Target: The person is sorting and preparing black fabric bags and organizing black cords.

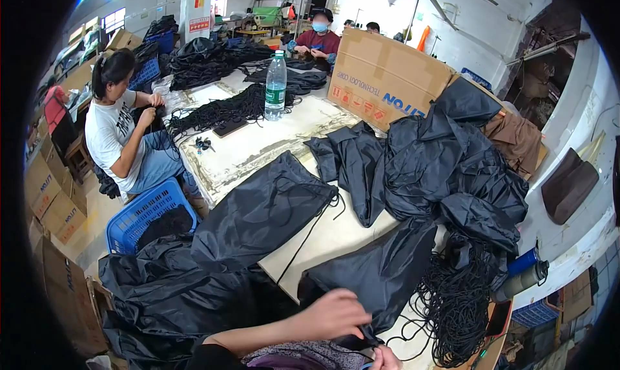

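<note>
A black drawstring bag (371, 273) of thin, shiny fabric lies in front of me, its near corner running down to my hands. My right hand (386, 358), partly cut off by the lower edge, pinches that gathered corner. Just above and left of it, my left hand (332, 313) hovers over the fabric, slightly blurred, thumb and fingers apart with nothing visible between them. A small blue piece shows beside the right fingers, too little to name. To the right lies a tangled bundle of black cords (452, 305). Another black bag (265, 208) with a cord hanging from its mouth lies farther left.
A heap of black bags (445, 157) covers the table's right side before a large cardboard box (387, 73). A water bottle (275, 89) stands at the back. Black fabric (181, 292) hangs at left near a blue basket (152, 218). Two co-workers sit around the table (258, 144).
</note>
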{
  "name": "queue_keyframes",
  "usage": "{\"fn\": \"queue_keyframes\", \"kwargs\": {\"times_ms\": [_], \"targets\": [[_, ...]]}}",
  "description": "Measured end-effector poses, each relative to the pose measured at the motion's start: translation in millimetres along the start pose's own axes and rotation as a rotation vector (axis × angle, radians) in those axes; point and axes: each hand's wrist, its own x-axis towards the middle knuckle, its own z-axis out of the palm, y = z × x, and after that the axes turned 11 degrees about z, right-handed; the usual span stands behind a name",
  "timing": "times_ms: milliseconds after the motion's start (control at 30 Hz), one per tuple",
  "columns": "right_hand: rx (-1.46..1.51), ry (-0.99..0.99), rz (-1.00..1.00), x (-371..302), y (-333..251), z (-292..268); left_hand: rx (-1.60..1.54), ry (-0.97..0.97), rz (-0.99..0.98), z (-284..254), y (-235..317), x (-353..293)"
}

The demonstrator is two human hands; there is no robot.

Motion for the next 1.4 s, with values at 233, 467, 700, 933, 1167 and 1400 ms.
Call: {"fn": "queue_keyframes", "kwargs": {"times_ms": [233, 467, 700, 933, 1167, 1400], "targets": [[0.082, 0.068, -0.080, -1.7, 11.5, 2.6, -0.145, -0.077, -0.084, 3.2, -19.9, -45.7], [0.008, 0.024, -0.209, 3.6, 9.6, 6.2, -0.263, -0.027, -0.054, 22.6, -4.1, -42.7], [-0.061, 0.076, -0.110, 2.3, 1.8, 21.7, -0.250, -0.030, -0.007, 36.9, 7.3, -39.3], [0.077, 0.001, -0.007, 7.7, -12.1, 6.1, -0.240, 0.021, -0.051, 40.5, 11.8, -27.5], [0.069, -0.055, 0.132, 6.8, -11.4, 4.0, -0.072, 0.301, -0.210, 29.1, 15.4, -40.6], [0.082, 0.008, 0.093, -2.1, 13.7, 19.5, -0.117, 0.208, -0.484, 36.2, 19.5, -62.0]]}}
